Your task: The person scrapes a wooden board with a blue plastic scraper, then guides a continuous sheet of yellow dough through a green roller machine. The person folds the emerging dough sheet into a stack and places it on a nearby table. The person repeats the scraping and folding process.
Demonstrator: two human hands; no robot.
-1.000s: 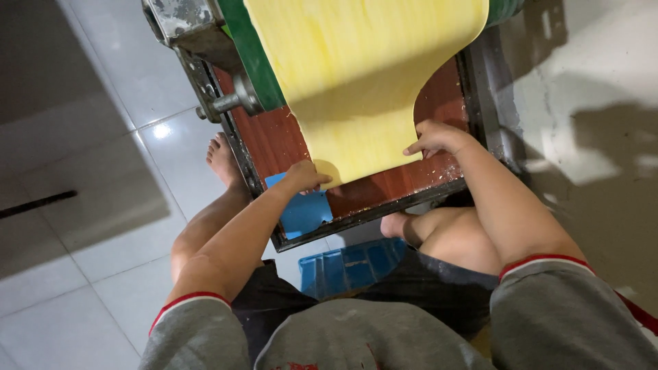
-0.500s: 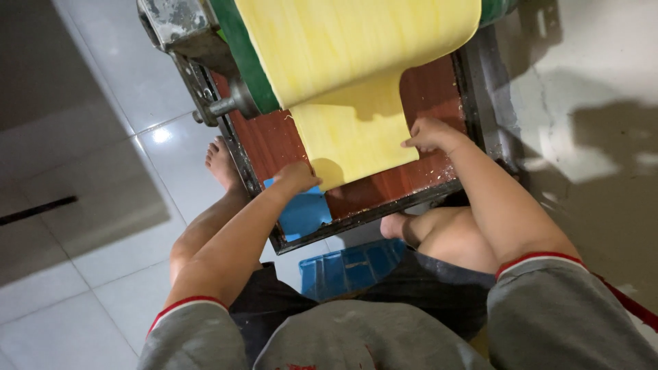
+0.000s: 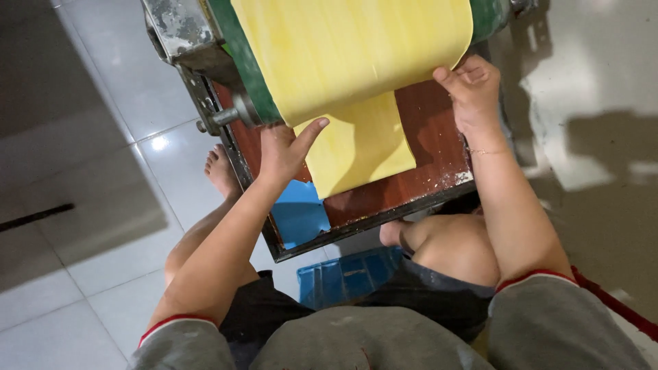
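Note:
A wide yellow dough sheet [image 3: 356, 48] hangs down from a green-sided roller machine [image 3: 240, 68] onto a reddish-brown wooden board [image 3: 432, 164]. A narrower lower fold of the sheet lies on the board. My left hand [image 3: 284, 147] touches the sheet's lower left edge, fingers spread and index pointing right. At the sheet's lower right corner my right hand [image 3: 473, 89] pinches the edge. Both arms reach forward from grey sleeves with red cuffs.
A metal frame [image 3: 274, 240] rims the board, with a blue plate [image 3: 301, 212] at its near left corner. A blue plastic crate [image 3: 343, 277] sits under my knees. My bare foot [image 3: 221, 171] rests on white floor tiles at the left. The machine's metal crank shaft [image 3: 223, 116] sticks out left.
Both hands moved up from the board's near edge to the hanging sheet's lower edge. More sheet has come down, folding over the lower part.

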